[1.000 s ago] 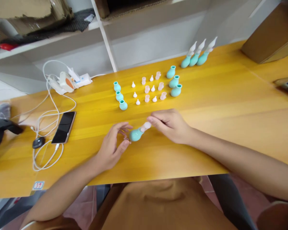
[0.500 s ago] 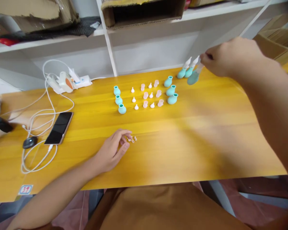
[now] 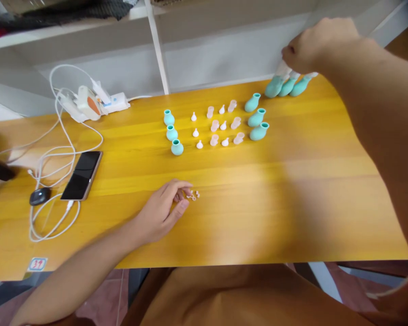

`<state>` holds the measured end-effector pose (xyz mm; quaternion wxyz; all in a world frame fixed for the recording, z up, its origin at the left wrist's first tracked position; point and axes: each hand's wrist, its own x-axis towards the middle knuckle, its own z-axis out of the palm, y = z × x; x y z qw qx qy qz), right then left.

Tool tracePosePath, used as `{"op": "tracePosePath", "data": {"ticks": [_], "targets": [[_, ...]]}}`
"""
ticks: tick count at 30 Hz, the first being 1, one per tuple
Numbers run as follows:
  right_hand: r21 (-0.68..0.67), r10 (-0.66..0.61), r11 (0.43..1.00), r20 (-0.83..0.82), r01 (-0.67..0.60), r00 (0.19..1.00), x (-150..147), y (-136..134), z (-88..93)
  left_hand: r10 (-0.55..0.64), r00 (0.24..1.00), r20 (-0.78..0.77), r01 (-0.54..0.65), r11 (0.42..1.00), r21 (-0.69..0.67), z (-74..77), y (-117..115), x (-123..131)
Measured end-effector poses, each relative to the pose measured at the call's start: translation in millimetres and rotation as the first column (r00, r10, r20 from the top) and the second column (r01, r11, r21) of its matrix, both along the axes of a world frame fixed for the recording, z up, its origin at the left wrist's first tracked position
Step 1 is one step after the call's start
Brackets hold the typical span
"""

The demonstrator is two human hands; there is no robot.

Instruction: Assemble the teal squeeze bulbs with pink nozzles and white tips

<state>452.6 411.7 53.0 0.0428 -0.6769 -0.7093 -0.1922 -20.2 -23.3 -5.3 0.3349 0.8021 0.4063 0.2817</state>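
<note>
Pinching right hand [image 3: 321,45]: upper right of the frame, thumb and fingers drawn together on the top of an assembled teal bulb [image 3: 274,87]; whether its base bears on the table [image 3: 224,226] cannot be told.
Bulb's neighbours: two more assembled bulbs [image 3: 287,87] just to its right, outlines overlapping. A sideways knock could tip them, as rounded bases probably give poor footing.
Translucent neck [image 3: 283,69]: between bulb and fingers. If it is only push-fitted, an upward tug could part it from the bulb, which might then roll.
Left hand [image 3: 161,210]: lower centre, loosely curled, thumb apart from the fingers, no object seen between them. The fingertips lie right beside small rings [image 3: 194,198]; a careless sweep could scatter these or drag them under the palm.
Open teal bulbs [image 3: 257,118]: three in a column right of centre, mouths upward and leaning; another column of three [image 3: 172,133] left of centre. Inner walls show at the mouths; contents, if any, cannot be made out.
Pink cups [image 3: 214,126]: two columns mid-frame, pale and see-through, nothing distinct inside.
White nozzles [image 3: 223,126]: two columns among the cups, narrow ends up, insides hidden.
</note>
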Motion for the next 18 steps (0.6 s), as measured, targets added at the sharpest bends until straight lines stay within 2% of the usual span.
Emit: {"op": "tracePosePath", "data": {"ticks": [3,7,12,14,18], "targets": [[-0.012,0.011,1.000,0.047,-0.010,0.999,8.8,18.3,2.2,-0.011,1.000,-0.001,0.011,1.000,-0.001,0.0,-0.4,0.0],[-0.012,0.168,0.986,0.141,-0.168,0.976,22.5,39.7,-1.5,-0.039,0.999,0.010,0.039,0.999,-0.006,-0.6,-0.2,0.2],[-0.045,0.176,0.984,0.134,-0.171,0.975,11.7,36.1,-6.4,-0.047,0.999,0.016,0.048,0.999,-0.021,-0.3,0.6,0.5],[-0.074,0.120,0.991,0.098,-0.113,0.988,-0.6,24.7,-4.6,-0.050,0.999,0.016,0.050,0.998,-0.025,-0.5,0.8,0.4],[-0.195,-0.170,0.964,0.073,0.181,0.983,-24.5,0.4,2.8,-0.060,0.998,0.001,0.060,0.998,-0.031,-0.6,1.2,0.2]]}}
